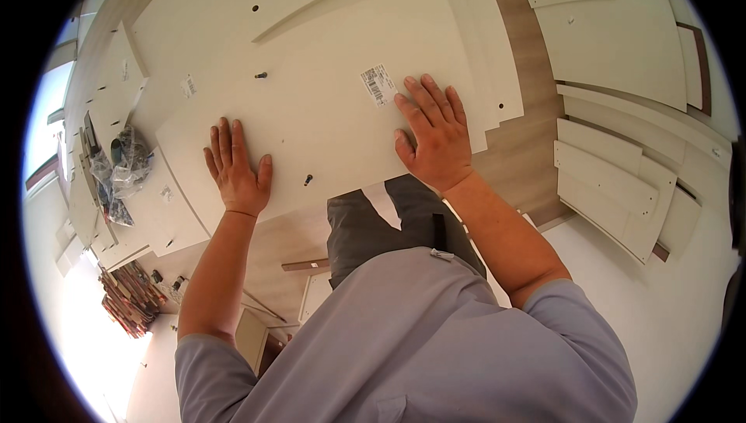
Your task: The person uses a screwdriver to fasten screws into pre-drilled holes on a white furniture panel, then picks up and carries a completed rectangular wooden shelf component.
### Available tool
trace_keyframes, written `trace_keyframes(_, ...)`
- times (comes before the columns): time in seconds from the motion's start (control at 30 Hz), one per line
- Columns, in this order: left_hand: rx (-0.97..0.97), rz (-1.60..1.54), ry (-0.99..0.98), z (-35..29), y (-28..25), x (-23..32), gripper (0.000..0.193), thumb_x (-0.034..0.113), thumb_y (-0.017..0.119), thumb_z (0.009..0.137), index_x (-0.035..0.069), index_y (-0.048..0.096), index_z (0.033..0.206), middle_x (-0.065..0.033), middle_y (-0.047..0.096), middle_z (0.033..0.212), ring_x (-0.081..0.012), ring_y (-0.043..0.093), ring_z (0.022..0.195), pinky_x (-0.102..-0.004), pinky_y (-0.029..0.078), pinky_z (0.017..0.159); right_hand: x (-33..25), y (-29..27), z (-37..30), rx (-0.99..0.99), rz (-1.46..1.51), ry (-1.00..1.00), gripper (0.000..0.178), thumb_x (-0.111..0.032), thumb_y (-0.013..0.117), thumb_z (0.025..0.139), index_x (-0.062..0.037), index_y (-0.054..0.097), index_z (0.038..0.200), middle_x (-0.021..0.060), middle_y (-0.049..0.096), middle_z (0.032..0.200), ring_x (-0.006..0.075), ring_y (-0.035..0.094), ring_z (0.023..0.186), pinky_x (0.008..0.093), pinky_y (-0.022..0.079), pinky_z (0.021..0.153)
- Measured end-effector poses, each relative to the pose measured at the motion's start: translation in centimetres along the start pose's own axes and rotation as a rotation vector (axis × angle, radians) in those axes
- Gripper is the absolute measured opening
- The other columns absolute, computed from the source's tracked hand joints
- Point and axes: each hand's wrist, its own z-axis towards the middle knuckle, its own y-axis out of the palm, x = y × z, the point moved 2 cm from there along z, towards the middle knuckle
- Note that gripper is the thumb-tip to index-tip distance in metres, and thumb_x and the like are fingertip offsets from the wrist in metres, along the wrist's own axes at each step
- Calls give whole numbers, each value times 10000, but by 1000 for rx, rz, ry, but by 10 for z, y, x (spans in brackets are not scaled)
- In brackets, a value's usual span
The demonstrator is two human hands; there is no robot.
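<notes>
Both hands lie flat on a large white furniture panel [326, 120]. My left hand [237, 170] rests on its left part with fingers stretched out and nothing held. On the right, my right hand [437, 132] presses down with spread fingers, its fingertips beside a white printed label [378, 84]. A dark connecting bolt [308, 180] stands up from the panel near its front edge, between the hands. Farther back, another dark bolt [261, 76] sticks out sideways. Several dark round holes dot the far part, and a small hole [501, 106] is near the right corner.
More white panels [614, 31] lean or lie stacked along the right, with smaller boards [606, 178] below them. At left, clear plastic bags of hardware [128, 163] lie on other panels. A pile of brown strips [132, 299] is at lower left on the floor.
</notes>
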Motion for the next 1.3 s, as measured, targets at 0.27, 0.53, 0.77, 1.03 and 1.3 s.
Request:
trace_keyframes(0.27,-4,6,0,0,0,1,779,412,549,989,65,290,1636,-190,255,1704,-391,186,1589,-591,100,1265,0,0,0,11,3,-3,453,-237,681,858,-106,668,1292,86,555,1522,298,470,1451,527,285,1238)
trace_keyframes(0.53,2,2,5,0,1,0,779,432,542,994,62,296,1633,-195,260,1700,-396,192,1585,-596,107,1262,0,0,0,14,8,-1,437,-238,675,861,-107,674,1278,85,570,1507,296,482,1443,524,286,1238)
trace_keyframes(0.77,6,10,6,0,1,0,778,434,540,998,66,290,1637,-188,260,1701,-389,194,1586,-587,110,1266,1,1,-1,16,13,0,426,-229,676,860,-111,670,1269,79,559,1515,294,472,1450,518,291,1232)
trace_keyframes(1.03,-7,4,0,2,2,1,776,407,549,994,74,280,1642,-178,249,1707,-381,185,1590,-579,105,1270,2,1,-1,19,14,2,423,-227,672,865,-110,665,1272,79,551,1521,293,463,1457,513,285,1234)
trace_keyframes(1.3,-35,7,-54,-1,-2,-2,814,407,600,963,99,276,1643,-135,229,1722,-345,156,1602,-576,65,1278,-2,0,2,49,15,-20,412,-216,695,842,-106,681,1238,81,566,1504,295,472,1445,525,305,1225)
